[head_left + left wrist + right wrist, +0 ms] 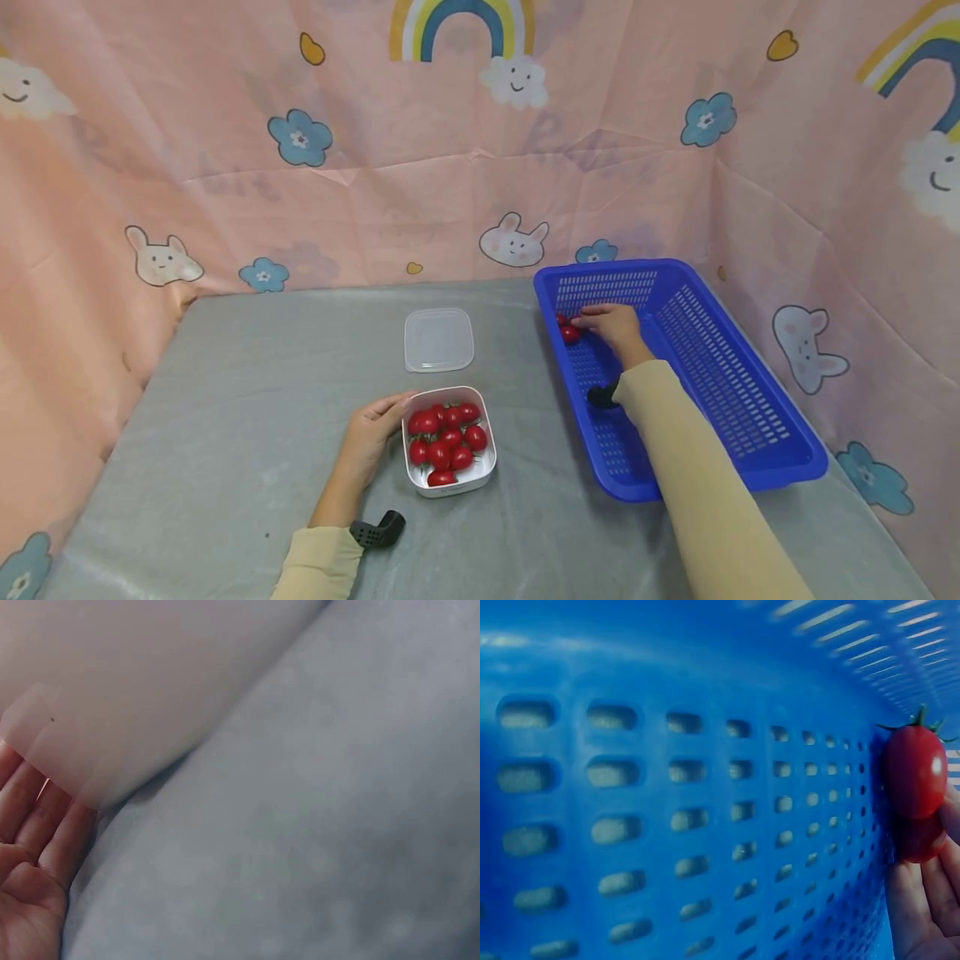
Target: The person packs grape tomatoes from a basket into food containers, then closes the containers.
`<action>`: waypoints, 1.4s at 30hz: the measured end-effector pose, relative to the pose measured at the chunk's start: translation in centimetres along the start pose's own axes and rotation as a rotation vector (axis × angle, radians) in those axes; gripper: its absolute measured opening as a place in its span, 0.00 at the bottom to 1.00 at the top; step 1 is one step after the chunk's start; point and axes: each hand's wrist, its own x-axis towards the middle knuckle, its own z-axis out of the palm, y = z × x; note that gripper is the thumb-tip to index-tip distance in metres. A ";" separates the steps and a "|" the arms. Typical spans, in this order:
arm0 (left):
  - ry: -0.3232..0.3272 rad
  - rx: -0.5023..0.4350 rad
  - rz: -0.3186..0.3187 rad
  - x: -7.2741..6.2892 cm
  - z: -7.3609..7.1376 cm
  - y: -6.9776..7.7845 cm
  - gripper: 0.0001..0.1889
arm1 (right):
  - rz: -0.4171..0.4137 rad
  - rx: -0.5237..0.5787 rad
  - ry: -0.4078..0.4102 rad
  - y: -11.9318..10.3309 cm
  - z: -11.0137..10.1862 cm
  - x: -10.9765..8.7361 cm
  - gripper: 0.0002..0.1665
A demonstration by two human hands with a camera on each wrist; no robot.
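Observation:
A white square food container point(456, 492) holds several red cherry tomatoes point(450, 437) with green stems. At its far left corner, my left hand point(367, 433) touches the wall. In the left wrist view, nearly straight fingers point(46, 817) lie against the pale container side point(150, 690). My right hand point(617, 327) reaches into a blue plastic basket point(806, 467). Its fingertips are right at cherry tomatoes point(571, 334) beside the basket's left wall. The right wrist view shows one tomato point(915, 772) above another point(919, 838), close against the fingers.
Behind the container lies a clear square lid point(438, 340) on the grey tabletop point(247, 417). Perforated basket sides stand to the right of the container. A pink printed curtain point(360, 208) hangs along the back and sides.

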 end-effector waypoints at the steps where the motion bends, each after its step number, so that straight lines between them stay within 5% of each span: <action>1: -0.016 -0.001 0.027 0.0 -0.1 -0.1 0.17 | -0.002 -0.018 0.003 0.0 0.1 0.1 0.29; 7: -0.018 0.001 0.033 -0.1 -0.1 -0.1 0.17 | -0.003 -0.031 0.018 -0.4 0.2 0.0 0.28; 11: 0.011 0.014 -0.033 0.0 0.1 0.2 0.19 | 0.029 0.107 0.008 -1.6 -0.7 -0.5 0.31; 20: 0.016 0.014 -0.064 0.1 -0.1 0.3 0.18 | 0.018 0.367 -0.054 -6.2 -2.0 -3.5 0.38; 30: 0.009 0.007 -0.050 0.2 0.0 0.1 0.18 | -0.138 0.314 -0.164 -9.3 -0.5 -8.4 0.32; 42: 0.011 0.007 -0.044 0.2 -0.1 0.2 0.18 | -0.212 0.272 -0.238 -10.9 2.0 -13.0 0.26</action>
